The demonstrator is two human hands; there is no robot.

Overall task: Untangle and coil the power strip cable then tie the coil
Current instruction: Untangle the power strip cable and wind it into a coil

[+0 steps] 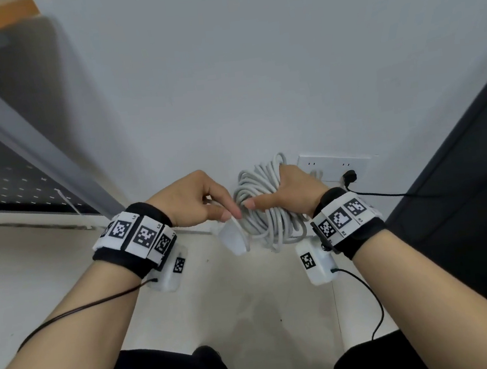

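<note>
- The power strip cable is a smooth, pale grey round cord, gathered into a loose oval coil of many loops, held in the air in front of the white wall, just above the floor.
- The right hand grips the coil through its middle: fingers curled over the top of the loops, thumb stretched out along the near side.
- The left hand pinches a strand of the cable between thumb and forefinger, beside the coil (the other fingers are curled under).
- Below that pinch hangs a white, rounded plastic piece, blurred; whether it is the plug or the strip I cannot tell.
- Both wrists wear black fabric bands carrying white blocks printed with black square codes, with thin dark wires trailing back.
- Behind the coil, a white wall socket plate has a black plug in it.
- The floor is pale and glossy; a grey metal desk leg slants at the left.
</note>
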